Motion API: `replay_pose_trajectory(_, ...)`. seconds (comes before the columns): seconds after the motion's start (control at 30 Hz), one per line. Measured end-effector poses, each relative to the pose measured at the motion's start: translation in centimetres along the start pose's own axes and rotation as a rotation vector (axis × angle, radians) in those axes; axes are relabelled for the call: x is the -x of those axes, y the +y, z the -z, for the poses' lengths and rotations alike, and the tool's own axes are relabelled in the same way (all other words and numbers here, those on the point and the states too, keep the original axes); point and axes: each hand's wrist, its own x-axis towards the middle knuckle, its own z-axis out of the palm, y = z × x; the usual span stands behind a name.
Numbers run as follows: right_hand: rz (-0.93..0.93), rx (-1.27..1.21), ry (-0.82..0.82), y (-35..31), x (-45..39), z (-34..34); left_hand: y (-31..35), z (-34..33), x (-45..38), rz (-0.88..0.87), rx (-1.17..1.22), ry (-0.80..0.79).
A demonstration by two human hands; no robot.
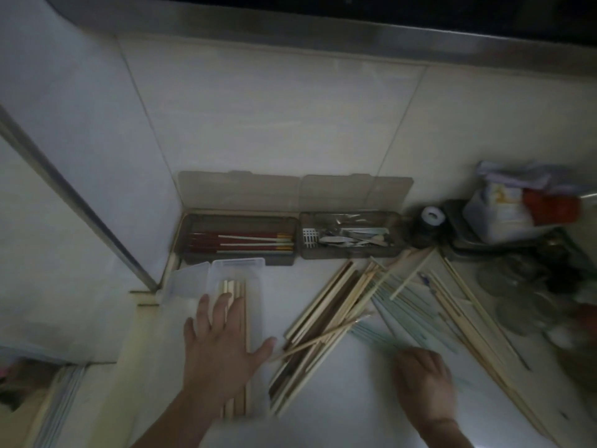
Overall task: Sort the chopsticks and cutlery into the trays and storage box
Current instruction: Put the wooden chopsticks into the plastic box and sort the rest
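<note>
Nearest the camera, the person's left hand lies flat with its fingers spread wide over the clear plastic storage box, pressing on the pale wooden chopsticks that lie lengthwise inside it. The right hand is blurred; its fingers look curled over the near ends of the pale mint-green chopsticks, but whether they actually pinch one cannot be told.

Between the hands, on the white table, a loose heap of light bamboo chopsticks fans outward, sticks crossing each other, with more long bamboo sticks angled away on the right. Against the tiled wall stand two smoky translucent trays with their lids open: the left tray holds red-handled chopsticks lying parallel, the right tray holds a jumble of metal cutlery.

The sticks should be light, stiff and slender, probably rolling easily on the glossy table. The bamboo looks matte and would likely give some grip; the green ones appear smoother and may slip. Taking hold of several together near one end, then squaring the tips, would likely suit them, since single sticks in a crossed heap tend to drag their neighbours along.
</note>
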Motion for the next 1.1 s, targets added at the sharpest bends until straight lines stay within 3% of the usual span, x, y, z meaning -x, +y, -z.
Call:
replay_pose_trajectory(0.3, -0.017, 0.063, -0.11, -0.7, 1.1, 0.7, 0.2, 0.4, 0.2, 0.012, 0.011, 0.002)
replay_pose_trajectory(0.6, -0.15, 0.108, -0.198, -1.1, 1.3, 1.6, 0.1, 0.3, 0.3, 0.016, 0.0, 0.005)
replay_pose_trajectory(0.83, 0.105, 0.083, -0.147, 0.2, 1.8, 0.8, 0.3, 0.6, 0.4, 0.024, -0.001, -0.006)
replay_pose_trajectory(0.97, 0.08, -0.068, -0.145, -2.0, 0.6, 1.2, 0.3, 0.6, 0.4, 0.033, 0.016, -0.021)
replay_pose_trajectory(1.1, -0.12, -0.541, -0.259, -6.8, -6.3, 3.0, 0.3, 0.5, 0.3, 0.013, 0.022, 0.017)
